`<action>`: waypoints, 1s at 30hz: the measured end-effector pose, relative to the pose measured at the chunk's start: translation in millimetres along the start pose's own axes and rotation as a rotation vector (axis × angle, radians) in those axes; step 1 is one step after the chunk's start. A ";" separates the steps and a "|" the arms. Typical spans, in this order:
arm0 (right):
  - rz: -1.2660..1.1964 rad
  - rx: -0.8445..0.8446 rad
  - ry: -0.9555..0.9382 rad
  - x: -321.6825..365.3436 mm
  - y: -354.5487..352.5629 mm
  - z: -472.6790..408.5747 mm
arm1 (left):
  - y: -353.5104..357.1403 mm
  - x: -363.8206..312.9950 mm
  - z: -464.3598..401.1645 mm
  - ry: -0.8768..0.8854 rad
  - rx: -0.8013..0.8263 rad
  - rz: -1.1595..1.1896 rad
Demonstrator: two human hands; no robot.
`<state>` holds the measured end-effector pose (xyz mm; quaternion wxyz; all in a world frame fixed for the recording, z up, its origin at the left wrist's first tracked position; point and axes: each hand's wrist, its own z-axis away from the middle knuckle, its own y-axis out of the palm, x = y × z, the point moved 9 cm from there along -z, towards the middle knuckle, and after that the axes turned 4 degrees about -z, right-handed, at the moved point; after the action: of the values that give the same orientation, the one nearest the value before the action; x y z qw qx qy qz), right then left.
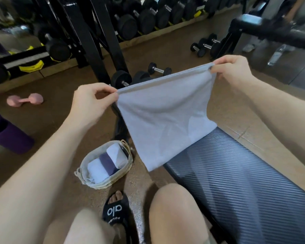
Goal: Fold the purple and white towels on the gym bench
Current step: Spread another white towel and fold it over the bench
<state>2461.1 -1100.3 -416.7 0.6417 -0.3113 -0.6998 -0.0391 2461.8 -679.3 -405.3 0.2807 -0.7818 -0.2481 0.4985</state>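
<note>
Both hands are pinching the top corners of the white towel (165,118): the left hand (93,101) at nine o'clock of it, the right hand (231,69) at two o'clock. It is hanging stretched between them above the gym bench (236,173), its lower edge seeming to brush the padding. If one pinch is loosening, a corner is likely slipping toward the floor at seven o'clock, beside the basket (106,164). Pale, thin cloth is sagging slightly, with soft creases.
</note>
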 end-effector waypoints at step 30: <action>0.160 0.146 -0.175 66.1 -11.8 52.4 | -61.1 -18.2 -3.8 -0.008 -0.098 -0.149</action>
<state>2410.8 -1060.5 -360.8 0.6001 -0.3210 -0.7271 0.0904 2451.8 -648.2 -350.4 0.2771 -0.7721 -0.3307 0.4666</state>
